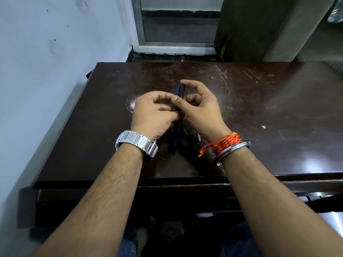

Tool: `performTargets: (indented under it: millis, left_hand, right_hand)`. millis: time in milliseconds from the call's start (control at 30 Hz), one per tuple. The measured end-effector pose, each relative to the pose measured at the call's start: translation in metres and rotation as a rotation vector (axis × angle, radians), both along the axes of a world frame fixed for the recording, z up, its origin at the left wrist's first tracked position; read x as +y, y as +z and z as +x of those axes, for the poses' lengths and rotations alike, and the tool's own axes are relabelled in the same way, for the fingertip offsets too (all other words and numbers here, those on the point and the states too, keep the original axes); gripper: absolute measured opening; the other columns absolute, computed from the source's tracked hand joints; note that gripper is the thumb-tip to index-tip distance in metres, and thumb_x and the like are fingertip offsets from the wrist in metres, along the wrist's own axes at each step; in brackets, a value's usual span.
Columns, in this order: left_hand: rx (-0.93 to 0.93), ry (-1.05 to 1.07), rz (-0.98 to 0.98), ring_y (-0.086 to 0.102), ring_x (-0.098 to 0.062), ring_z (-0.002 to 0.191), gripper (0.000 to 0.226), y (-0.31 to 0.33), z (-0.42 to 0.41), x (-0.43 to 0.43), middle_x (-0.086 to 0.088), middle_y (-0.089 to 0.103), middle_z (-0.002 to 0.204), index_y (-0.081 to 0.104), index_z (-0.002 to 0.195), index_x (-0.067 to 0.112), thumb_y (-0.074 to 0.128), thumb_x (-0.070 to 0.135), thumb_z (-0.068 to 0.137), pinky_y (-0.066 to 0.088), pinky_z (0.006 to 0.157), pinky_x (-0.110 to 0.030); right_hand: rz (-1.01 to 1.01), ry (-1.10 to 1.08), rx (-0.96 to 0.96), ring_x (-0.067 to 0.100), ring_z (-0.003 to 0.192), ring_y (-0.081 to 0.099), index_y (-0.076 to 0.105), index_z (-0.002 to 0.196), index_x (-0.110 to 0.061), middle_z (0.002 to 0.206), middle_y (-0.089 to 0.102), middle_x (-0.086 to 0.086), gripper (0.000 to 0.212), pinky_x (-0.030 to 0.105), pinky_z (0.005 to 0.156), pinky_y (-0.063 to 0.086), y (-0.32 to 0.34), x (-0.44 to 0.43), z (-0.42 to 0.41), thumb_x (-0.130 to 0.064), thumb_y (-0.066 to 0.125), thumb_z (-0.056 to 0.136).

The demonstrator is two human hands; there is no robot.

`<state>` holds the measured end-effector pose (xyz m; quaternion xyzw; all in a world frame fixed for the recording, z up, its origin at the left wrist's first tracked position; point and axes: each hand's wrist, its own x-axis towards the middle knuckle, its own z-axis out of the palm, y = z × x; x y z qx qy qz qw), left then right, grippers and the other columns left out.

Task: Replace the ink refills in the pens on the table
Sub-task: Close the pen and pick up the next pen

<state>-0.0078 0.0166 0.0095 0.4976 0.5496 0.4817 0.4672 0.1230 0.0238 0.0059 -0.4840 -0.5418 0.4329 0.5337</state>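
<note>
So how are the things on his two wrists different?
The left wrist wears a wide silver watch band made of flat metal links. The right wrist wears a thin, smooth metal bangle, with orange and red threads tied beside it. The watch band looks much broader than the bangle. Both are shiny silver metal.

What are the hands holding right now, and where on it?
A dark pen, held by both: the right hand pinches its far upper end, the left hand grips its middle.
</note>
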Motion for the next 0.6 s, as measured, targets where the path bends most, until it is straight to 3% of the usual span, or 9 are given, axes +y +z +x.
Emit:
performTargets:
  millis: [133,267,400,500,600]
  left_hand:
    - [0.026,0.025,0.026,0.074,-0.023,0.061,0.054,0.0,0.0,-0.001,-0.005,0.075,0.065,0.066,0.094,0.024,0.085,0.009,0.046,0.061,0.058,-0.042]
    - [0.041,0.076,0.021,0.072,-0.025,0.058,0.051,-0.003,0.006,-0.005,-0.006,0.073,0.061,0.065,0.091,0.026,0.075,-0.005,0.052,0.06,0.057,-0.053]
    - [0.052,0.072,0.02,0.072,-0.032,0.061,0.055,-0.002,0.009,-0.006,-0.006,0.073,0.062,0.064,0.092,0.027,0.075,-0.005,0.05,0.06,0.057,-0.054]
    - [0.028,0.06,0.028,0.072,-0.032,0.061,0.055,-0.001,0.006,-0.005,-0.007,0.073,0.062,0.064,0.094,0.024,0.08,-0.007,0.051,0.061,0.061,-0.052]
    - [-0.017,0.072,0.009,0.071,-0.024,0.057,0.049,0.002,0.003,-0.005,-0.008,0.073,0.061,0.065,0.095,0.017,0.079,-0.011,0.057,0.061,0.059,-0.042]
  right_hand:
    - [-0.024,0.006,0.008,0.015,0.065,0.065,0.06,0.107,-0.035,0.076,0.065,0.006,0.034,0.027,0.056,0.052,-0.001,0.0,-0.001,-0.017,0.077,0.084]
    - [-0.041,0.017,-0.03,0.009,0.058,0.064,0.062,0.096,-0.039,0.066,0.067,-0.002,0.036,0.023,0.051,0.05,-0.001,0.001,-0.002,-0.012,0.076,0.077]
    - [-0.042,-0.044,-0.064,0.015,0.062,0.065,0.06,0.089,-0.038,0.071,0.069,0.007,0.032,0.029,0.054,0.053,-0.001,0.001,0.001,-0.015,0.074,0.071]
    - [-0.044,-0.045,-0.033,0.017,0.061,0.066,0.061,0.091,-0.036,0.071,0.07,0.01,0.032,0.031,0.057,0.056,-0.002,0.002,0.001,-0.015,0.076,0.072]
    - [-0.024,0.009,-0.063,0.01,0.06,0.061,0.065,0.108,-0.037,0.066,0.065,0.003,0.036,0.028,0.06,0.052,-0.003,0.001,-0.001,-0.02,0.078,0.078]
